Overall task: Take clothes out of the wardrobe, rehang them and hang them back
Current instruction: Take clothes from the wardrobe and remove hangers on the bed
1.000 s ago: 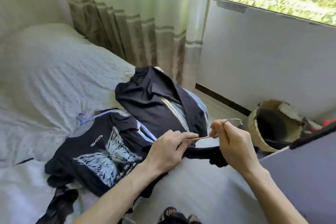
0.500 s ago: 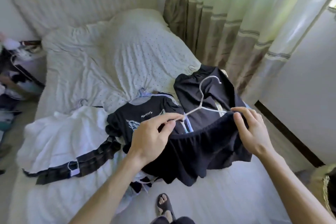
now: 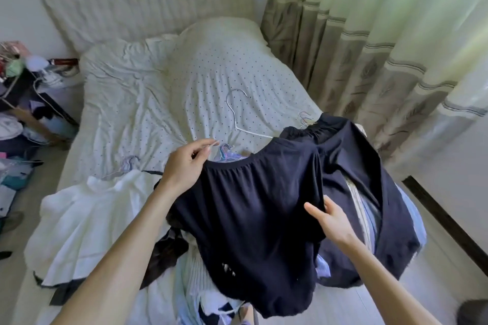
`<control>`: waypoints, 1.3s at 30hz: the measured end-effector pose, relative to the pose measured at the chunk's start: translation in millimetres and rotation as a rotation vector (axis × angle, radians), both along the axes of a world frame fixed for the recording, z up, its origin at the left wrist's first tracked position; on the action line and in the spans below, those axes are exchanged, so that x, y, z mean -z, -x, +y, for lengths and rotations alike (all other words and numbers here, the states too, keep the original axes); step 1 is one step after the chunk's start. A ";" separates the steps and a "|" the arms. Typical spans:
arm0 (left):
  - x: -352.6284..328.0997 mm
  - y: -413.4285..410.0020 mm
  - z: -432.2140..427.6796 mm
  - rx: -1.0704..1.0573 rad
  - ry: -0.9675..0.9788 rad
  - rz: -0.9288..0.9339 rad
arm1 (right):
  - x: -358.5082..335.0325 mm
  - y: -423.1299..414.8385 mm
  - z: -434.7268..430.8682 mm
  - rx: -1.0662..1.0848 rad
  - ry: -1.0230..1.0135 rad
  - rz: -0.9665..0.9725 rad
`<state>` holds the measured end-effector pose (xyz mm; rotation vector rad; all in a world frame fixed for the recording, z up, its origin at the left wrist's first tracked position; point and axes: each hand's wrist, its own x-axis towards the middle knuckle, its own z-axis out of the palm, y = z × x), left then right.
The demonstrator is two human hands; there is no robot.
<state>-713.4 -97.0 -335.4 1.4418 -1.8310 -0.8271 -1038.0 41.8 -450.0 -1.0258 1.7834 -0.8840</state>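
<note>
I look down on my bed (image 3: 118,103): a dotted quilt (image 3: 224,74) lies bunched toward its head, a white garment (image 3: 87,219) near its left edge, a dark navy garment (image 3: 369,179) over its right edge.

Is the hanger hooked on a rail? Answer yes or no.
No: the left hand pinches the hanger above the bed, its hook catching on nothing.

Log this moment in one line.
left hand pinches dark garment at waistband | right hand holds its side | hanger in waistband | over bed
</note>
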 end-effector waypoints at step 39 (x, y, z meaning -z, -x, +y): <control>364.9 11.7 -286.9 0.027 -0.628 -0.713 | 176.4 -64.6 -196.4 -0.394 -0.521 0.604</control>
